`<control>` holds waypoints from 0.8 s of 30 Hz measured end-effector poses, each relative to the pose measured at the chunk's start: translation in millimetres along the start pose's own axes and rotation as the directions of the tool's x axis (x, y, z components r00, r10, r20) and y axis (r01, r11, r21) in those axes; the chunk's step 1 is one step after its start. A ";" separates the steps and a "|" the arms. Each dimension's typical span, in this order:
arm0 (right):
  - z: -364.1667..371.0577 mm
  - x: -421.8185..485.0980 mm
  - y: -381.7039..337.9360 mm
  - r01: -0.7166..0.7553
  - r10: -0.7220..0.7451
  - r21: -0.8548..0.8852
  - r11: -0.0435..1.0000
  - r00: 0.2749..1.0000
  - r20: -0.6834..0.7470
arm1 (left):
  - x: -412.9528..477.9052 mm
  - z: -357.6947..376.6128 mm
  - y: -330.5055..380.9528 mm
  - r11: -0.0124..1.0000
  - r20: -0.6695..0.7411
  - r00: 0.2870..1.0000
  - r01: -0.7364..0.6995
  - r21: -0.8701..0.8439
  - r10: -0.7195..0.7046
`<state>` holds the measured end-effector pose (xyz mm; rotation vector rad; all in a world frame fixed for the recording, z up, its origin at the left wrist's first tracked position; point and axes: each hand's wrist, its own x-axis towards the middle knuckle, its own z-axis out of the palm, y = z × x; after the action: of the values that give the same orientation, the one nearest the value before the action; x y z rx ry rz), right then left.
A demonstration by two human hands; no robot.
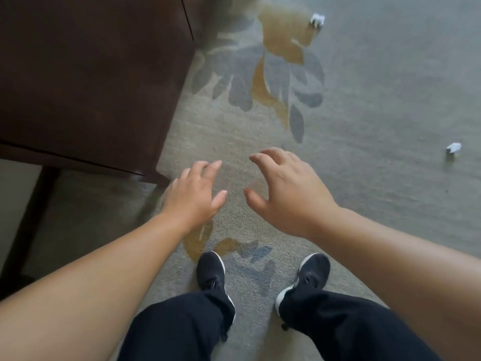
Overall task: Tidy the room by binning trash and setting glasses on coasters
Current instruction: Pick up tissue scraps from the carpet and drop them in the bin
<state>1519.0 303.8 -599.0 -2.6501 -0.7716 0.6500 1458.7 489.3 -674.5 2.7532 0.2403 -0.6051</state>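
Two crumpled white scraps of paper lie on the grey patterned carpet: one scrap [317,21] far ahead at the top, another scrap [453,148] off at the right edge. My left hand [194,196] and my right hand [286,191] hover side by side over the carpet in the middle of the view, fingers spread, nothing in either. Both hands are well short of the paper scraps. No glasses, coasters or bin are in sight.
A dark brown wooden cabinet [91,82] fills the upper left, its corner close to my left hand. My black shoes [210,272] and dark trousers stand on the carpet [377,100] below the hands. Open carpet stretches ahead and to the right.
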 end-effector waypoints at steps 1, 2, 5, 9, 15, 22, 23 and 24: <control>29.9 11.5 8.5 0.001 -0.001 0.005 1.000 1.000 0.013 | 12.0 32.4 -13.7 0.999 0.036 0.999 0.023 0.024 -0.024; 58.9 22.5 16.9 -0.001 0.001 0.009 1.000 1.000 0.024 | 23.8 63.0 -27.7 0.998 0.067 0.997 0.046 0.054 -0.049; 133.8 53.3 41.9 -0.010 0.009 0.011 1.000 0.999 0.051 | 59.8 141.4 -69.9 0.978 0.144 0.978 0.126 0.165 -0.150; 204.0 90.2 72.6 -0.027 0.027 -0.002 1.000 0.996 0.081 | 103.5 217.9 -119.4 0.936 0.200 0.934 0.244 0.253 -0.297; 254.2 118.2 102.7 -0.025 0.025 -0.005 1.000 0.996 0.090 | 139.7 285.7 -157.5 0.913 0.257 0.886 0.329 0.239 -0.387; 241.2 126.2 114.2 -0.023 0.023 0.004 1.000 0.998 0.053 | 158.1 258.0 -119.6 0.988 0.145 0.983 0.100 0.116 -0.117; 233.8 124.9 113.9 -0.028 0.027 0.009 1.000 0.998 0.051 | 159.8 243.4 -104.6 0.993 0.120 0.989 0.079 0.092 -0.090; 224.6 122.0 113.3 -0.032 0.032 0.013 0.999 0.998 0.048 | 159.9 226.1 -87.8 0.996 0.093 0.993 0.067 0.066 -0.073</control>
<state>1546.9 317.1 -876.8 -2.6488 -0.7365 0.7274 1496.2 511.2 -961.8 2.7763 0.3011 -0.7729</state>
